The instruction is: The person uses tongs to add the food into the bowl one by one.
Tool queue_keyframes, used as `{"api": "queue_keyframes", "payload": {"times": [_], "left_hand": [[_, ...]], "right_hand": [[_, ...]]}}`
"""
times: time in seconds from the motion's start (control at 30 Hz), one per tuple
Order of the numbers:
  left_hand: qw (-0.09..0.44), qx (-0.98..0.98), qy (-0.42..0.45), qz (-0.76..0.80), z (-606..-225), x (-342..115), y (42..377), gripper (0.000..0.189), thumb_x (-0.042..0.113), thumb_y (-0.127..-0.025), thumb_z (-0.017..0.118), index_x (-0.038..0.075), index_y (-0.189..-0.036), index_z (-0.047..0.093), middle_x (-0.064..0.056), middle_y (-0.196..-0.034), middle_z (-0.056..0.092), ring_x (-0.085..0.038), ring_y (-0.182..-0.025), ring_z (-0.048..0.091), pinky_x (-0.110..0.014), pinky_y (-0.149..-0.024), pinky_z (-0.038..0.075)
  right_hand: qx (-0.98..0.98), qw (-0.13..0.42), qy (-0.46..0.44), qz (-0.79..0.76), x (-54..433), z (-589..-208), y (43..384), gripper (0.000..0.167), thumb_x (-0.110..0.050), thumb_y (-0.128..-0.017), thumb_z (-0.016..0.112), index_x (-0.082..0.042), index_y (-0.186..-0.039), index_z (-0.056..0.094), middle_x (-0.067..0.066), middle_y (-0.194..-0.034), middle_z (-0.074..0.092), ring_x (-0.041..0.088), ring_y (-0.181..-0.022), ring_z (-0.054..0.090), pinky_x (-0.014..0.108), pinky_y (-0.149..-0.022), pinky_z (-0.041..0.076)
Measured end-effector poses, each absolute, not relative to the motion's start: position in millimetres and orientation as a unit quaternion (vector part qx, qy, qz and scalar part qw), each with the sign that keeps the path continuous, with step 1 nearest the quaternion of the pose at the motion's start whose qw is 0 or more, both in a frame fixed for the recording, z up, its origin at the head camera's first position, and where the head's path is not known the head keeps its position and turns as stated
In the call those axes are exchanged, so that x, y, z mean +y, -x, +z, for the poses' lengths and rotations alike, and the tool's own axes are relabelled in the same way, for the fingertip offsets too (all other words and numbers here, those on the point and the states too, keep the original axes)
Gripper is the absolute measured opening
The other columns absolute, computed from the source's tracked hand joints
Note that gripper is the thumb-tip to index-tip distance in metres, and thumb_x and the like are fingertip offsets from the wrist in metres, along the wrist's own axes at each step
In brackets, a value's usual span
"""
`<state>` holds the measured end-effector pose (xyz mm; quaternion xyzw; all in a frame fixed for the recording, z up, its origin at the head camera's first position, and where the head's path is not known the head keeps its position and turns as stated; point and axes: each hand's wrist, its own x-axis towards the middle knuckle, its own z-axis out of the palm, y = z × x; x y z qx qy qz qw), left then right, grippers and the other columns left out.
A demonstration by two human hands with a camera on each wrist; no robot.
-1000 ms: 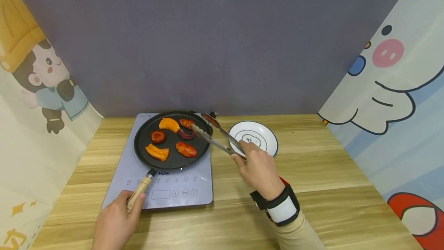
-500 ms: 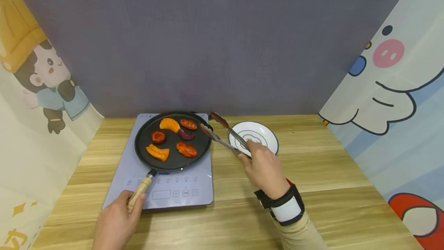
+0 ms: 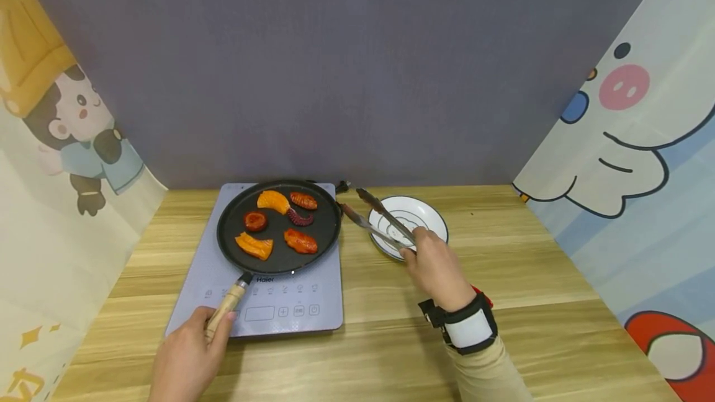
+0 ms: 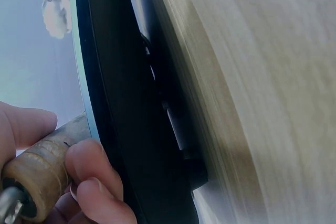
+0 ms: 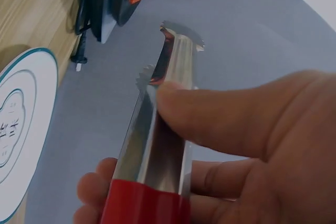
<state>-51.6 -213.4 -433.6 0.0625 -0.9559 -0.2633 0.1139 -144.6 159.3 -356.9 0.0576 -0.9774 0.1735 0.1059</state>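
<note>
My left hand [image 3: 191, 352] grips the wooden handle [image 3: 224, 309] of a round black frying pan [image 3: 279, 256]; in the left wrist view fingers and thumb curl round that handle [image 4: 44, 169]. Several food pieces lie in the pan: two orange slices, among them one [image 3: 254, 245] at the front, a round red piece [image 3: 255, 221], two reddish-brown pieces, one of them [image 3: 300, 241] near the front right, and a purple tentacle [image 3: 300, 217]. My right hand [image 3: 438, 268] holds metal tongs [image 5: 163, 129] with a red grip section. The tongs' arms are spread, nothing between their tips, over a white plate [image 3: 436, 219].
Under the pan is a Haier induction cooktop [image 3: 329, 290] with a control panel along its front. A black cord with a plug [image 3: 342, 187] lies behind it. A grey panel [image 3: 357, 79] closes the back, and cartoon-printed sheets [image 3: 665, 160] stand at both sides.
The right hand and tongs have drawn back to the right, from above the pan's right side to over the plate. The left hand and pan have stayed put.
</note>
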Motion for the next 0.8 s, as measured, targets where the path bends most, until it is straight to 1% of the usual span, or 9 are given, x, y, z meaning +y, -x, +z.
{"api": "queue_keyframes", "payload": {"times": [0.07, 0.2, 0.33, 0.47, 0.6, 0.67, 0.8], "left_hand": [[0.114, -0.956, -0.064, -0.264, -433, -213, 52, 0.035, 0.031, -0.099, 0.067, -0.004, -0.102, 0.066, -0.002, -0.060, 0.051, -0.019, -0.054, 0.047, -0.035, -0.050, 0.036], [0.110, -0.956, -0.063, -0.265, -434, -214, 52, 0.036, 0.032, -0.099, 0.066, -0.004, -0.103, 0.066, -0.003, -0.060, 0.051, -0.019, -0.054, 0.047, -0.036, -0.050, 0.036], [0.109, -0.956, -0.063, -0.267, -435, -214, 52, 0.037, 0.032, -0.099, 0.066, -0.004, -0.103, 0.066, -0.003, -0.061, 0.052, -0.019, -0.055, 0.048, -0.036, -0.050, 0.037], [0.109, -0.955, -0.064, -0.268, -436, -214, 52, 0.037, 0.032, -0.099, 0.066, -0.004, -0.103, 0.067, -0.003, -0.061, 0.052, -0.019, -0.055, 0.048, -0.036, -0.050, 0.037], [0.115, -0.954, -0.063, -0.268, -436, -214, 52, 0.035, 0.032, -0.099, 0.067, -0.003, -0.102, 0.067, -0.002, -0.061, 0.052, -0.019, -0.055, 0.048, -0.036, -0.050, 0.037], [0.114, -0.954, -0.061, -0.269, -436, -214, 52, 0.036, 0.032, -0.099, 0.067, -0.003, -0.103, 0.067, -0.002, -0.061, 0.052, -0.019, -0.055, 0.048, -0.037, -0.050, 0.037], [0.109, -0.955, -0.062, -0.271, -436, -215, 53, 0.037, 0.033, -0.099, 0.066, -0.004, -0.104, 0.067, -0.002, -0.062, 0.053, -0.019, -0.056, 0.049, -0.037, -0.050, 0.038]], "right_hand": [[-0.979, 0.096, -0.051, 0.173, 162, -358, 146, 0.034, -0.014, -0.092, 0.075, 0.009, -0.112, 0.060, 0.021, -0.095, 0.066, 0.037, -0.088, 0.068, 0.052, -0.074, 0.054], [-0.981, 0.080, -0.041, 0.172, 166, -359, 150, 0.034, -0.014, -0.094, 0.074, 0.009, -0.114, 0.058, 0.022, -0.096, 0.066, 0.037, -0.085, 0.068, 0.051, -0.072, 0.054], [-0.980, 0.073, -0.036, 0.180, 171, -358, 151, 0.037, -0.014, -0.094, 0.073, 0.011, -0.117, 0.057, 0.024, -0.099, 0.066, 0.039, -0.087, 0.068, 0.052, -0.072, 0.054], [-0.981, 0.072, -0.035, 0.174, 179, -357, 152, 0.031, -0.012, -0.094, 0.072, 0.010, -0.110, 0.057, 0.024, -0.096, 0.066, 0.041, -0.087, 0.068, 0.054, -0.073, 0.054], [-0.984, 0.054, -0.020, 0.167, 188, -356, 153, 0.025, -0.010, -0.094, 0.070, 0.008, -0.102, 0.056, 0.022, -0.091, 0.064, 0.038, -0.082, 0.067, 0.053, -0.070, 0.053], [-0.985, 0.036, -0.010, 0.166, 192, -355, 153, 0.026, -0.011, -0.095, 0.069, 0.010, -0.104, 0.055, 0.021, -0.091, 0.063, 0.036, -0.081, 0.066, 0.052, -0.070, 0.052], [-0.987, 0.008, 0.000, 0.160, 196, -356, 155, 0.035, -0.014, -0.096, 0.068, 0.014, -0.112, 0.053, 0.023, -0.094, 0.063, 0.036, -0.083, 0.066, 0.053, -0.072, 0.053]]}}
